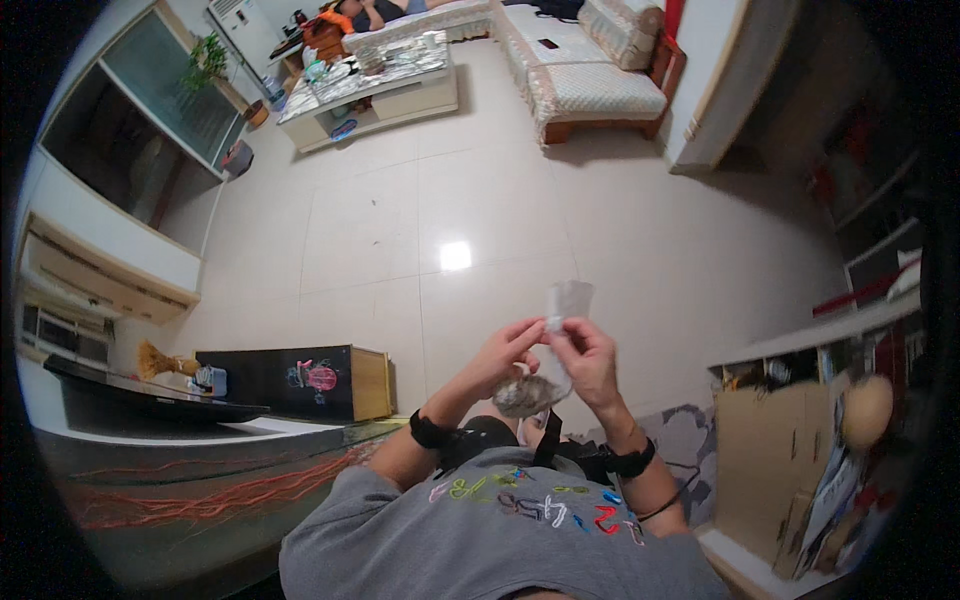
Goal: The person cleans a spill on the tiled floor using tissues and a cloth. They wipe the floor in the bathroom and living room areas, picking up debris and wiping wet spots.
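Observation:
In front of my body, over the tiled floor, both hands meet at a translucent plastic bag [571, 298]. My right hand [589, 360] pinches its gathered neck between thumb and fingers, and the loose top flares upward. My left hand [510, 352] has its fingertips against the same gathered part. Below and between the hands hangs a rounded bundle [526, 395], greyish and full; its contents are too blurred to tell. It seems to be the lower part of the bag, partly hidden by my left fingers.
A black cabinet [277, 382] stands at the left, beside a glass-topped surface [187, 525] holding reddish branching strands. A beige cabinet [765, 450] is at the right. Farther off are a coffee table [412, 103], a sofa [600, 90] and a person [379, 13] lying down.

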A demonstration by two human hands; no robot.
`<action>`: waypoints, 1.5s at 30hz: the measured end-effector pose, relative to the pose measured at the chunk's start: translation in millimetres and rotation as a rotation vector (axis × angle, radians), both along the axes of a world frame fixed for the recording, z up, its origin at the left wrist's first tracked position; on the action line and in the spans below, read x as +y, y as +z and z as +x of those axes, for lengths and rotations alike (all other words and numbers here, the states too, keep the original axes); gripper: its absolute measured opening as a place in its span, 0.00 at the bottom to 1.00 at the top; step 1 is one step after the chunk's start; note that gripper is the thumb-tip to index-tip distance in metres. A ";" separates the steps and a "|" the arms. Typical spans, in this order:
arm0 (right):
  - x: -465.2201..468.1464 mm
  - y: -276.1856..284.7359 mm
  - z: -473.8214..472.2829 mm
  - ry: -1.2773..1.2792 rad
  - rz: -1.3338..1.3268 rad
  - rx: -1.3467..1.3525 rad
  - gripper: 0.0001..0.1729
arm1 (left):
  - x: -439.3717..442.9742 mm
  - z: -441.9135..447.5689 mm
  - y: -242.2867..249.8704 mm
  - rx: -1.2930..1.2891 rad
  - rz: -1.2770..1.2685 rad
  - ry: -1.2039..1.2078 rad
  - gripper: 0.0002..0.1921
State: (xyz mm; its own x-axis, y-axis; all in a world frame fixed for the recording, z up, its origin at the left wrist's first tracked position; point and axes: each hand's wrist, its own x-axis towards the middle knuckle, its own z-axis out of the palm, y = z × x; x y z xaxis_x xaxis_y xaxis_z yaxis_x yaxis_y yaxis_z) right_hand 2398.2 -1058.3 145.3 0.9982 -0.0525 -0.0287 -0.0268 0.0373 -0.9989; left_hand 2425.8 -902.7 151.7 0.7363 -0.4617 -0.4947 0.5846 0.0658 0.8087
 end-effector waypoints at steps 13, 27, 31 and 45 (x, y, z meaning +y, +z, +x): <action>18.8 -0.8 290.9 0.158 0.284 0.055 0.06 | 71.5 225.0 -32.8 0.056 -0.239 0.407 0.21; 14.1 -7.4 574.8 0.409 0.562 0.552 0.17 | 16.2 525.0 -21.5 -0.007 -0.028 0.195 0.23; 16.5 -27.1 678.3 0.554 0.428 0.483 0.19 | 40.7 612.9 -52.8 -0.009 0.025 0.253 0.22; 103.6 -2.9 1062.8 0.875 0.309 0.489 0.15 | 121.1 886.5 -33.7 -0.051 0.132 0.993 0.21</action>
